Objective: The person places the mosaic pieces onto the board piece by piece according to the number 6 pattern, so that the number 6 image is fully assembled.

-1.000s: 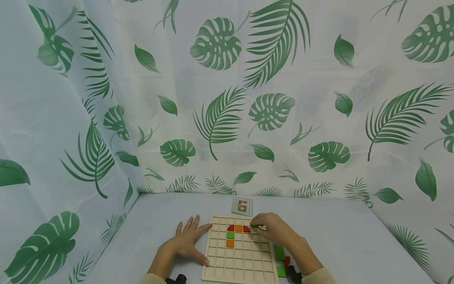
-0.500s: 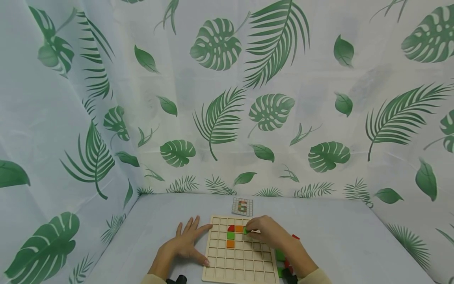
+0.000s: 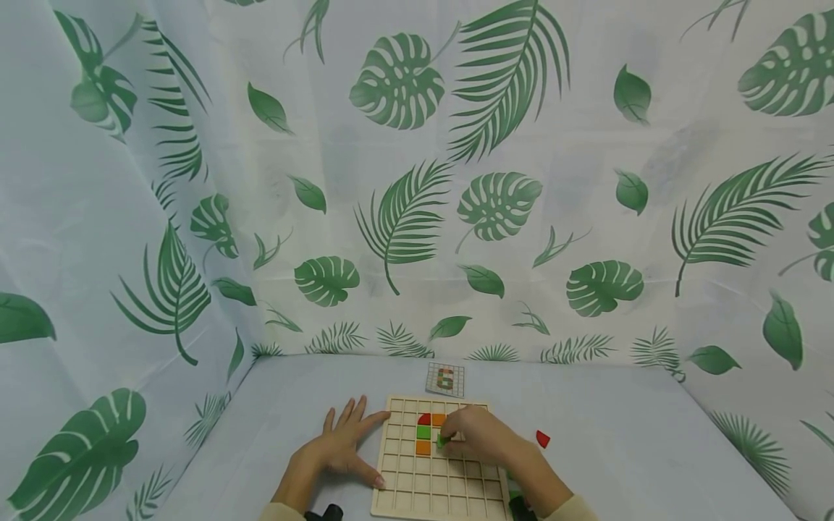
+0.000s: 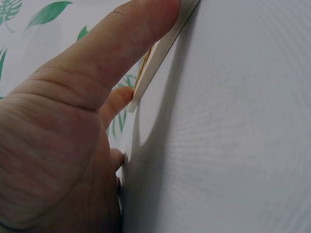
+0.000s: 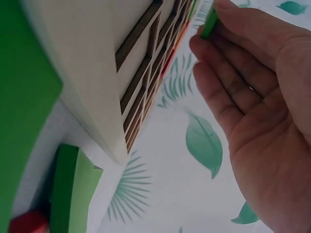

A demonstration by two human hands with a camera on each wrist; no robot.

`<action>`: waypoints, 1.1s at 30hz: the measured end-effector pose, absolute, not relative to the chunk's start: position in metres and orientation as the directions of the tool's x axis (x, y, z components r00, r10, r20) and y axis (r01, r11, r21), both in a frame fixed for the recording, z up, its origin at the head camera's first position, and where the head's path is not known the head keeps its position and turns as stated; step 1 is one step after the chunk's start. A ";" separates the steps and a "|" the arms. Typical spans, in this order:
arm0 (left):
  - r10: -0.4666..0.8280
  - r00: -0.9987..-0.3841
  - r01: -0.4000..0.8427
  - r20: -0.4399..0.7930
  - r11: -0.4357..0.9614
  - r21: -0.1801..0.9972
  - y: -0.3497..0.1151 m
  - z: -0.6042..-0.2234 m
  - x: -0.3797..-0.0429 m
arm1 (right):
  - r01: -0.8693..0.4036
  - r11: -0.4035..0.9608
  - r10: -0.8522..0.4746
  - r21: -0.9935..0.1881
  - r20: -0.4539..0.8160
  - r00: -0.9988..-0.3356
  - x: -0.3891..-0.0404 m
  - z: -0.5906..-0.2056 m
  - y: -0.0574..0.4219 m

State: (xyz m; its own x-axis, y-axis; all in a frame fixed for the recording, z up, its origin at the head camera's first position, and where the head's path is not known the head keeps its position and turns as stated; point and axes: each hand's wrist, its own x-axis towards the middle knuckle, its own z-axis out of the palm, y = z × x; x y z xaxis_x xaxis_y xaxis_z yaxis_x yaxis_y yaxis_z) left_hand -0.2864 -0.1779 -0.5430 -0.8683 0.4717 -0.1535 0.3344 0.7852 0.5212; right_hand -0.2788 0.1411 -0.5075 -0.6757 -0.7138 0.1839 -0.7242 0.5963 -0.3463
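Observation:
My right hand (image 3: 482,433) pinches a small green tile (image 3: 444,440) between thumb and fingers, low over the wooden grid board (image 3: 417,499). The right wrist view shows this green tile (image 5: 210,23) at the fingertips. Beside it on the board lie a red rounded tile (image 3: 425,420), an orange tile (image 3: 439,420), a green square (image 3: 423,432) and another orange tile (image 3: 423,448). The hand hides the cells behind it. My left hand (image 3: 342,443) is spread flat at the board's left side, index finger and thumb touching its edge.
A printed pattern card (image 3: 446,379) lies behind the board. A red tile (image 3: 543,438) sits on the table to the right. Green blocks (image 5: 73,184) and a red piece (image 5: 29,222) lie by the board's right edge, partly under my right arm. Leaf-printed cloth (image 3: 417,217) hangs behind.
My right hand has moved left and nearer to me over the board with the green tile. The red tile on the table at the right has come out from behind the arm. The left hand stays put.

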 end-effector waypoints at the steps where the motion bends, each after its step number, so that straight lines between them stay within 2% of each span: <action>1: 0.471 -0.868 0.333 -0.154 0.785 0.523 -0.178 -0.543 -0.286 | -0.722 0.593 -0.715 -0.357 0.179 -0.676 -0.278 -0.508 0.141; 13: 0.475 -0.868 0.339 -0.141 0.778 0.529 -0.177 -0.541 -0.284 | -0.743 0.552 -0.756 -0.377 0.149 -0.637 -0.276 -0.509 0.133; 26: 0.480 -0.864 0.341 -0.151 0.779 0.526 -0.177 -0.539 -0.284 | -0.767 0.601 -0.768 -0.225 0.104 -0.632 -0.277 -0.508 0.124; 33: 0.484 -0.862 0.343 -0.148 0.775 0.531 -0.178 -0.540 -0.285 | -0.762 0.603 -0.765 -0.234 0.100 -0.636 -0.276 -0.507 0.124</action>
State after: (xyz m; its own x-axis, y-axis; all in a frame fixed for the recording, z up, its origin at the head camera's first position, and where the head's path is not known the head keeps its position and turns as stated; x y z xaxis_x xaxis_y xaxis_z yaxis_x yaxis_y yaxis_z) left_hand -0.2847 -0.1783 -0.5404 -0.8623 0.4841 -0.1485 0.3435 0.7746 0.5310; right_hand -0.2762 0.1235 -0.5067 -0.6363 -0.7649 0.0998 -0.7622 0.6035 -0.2342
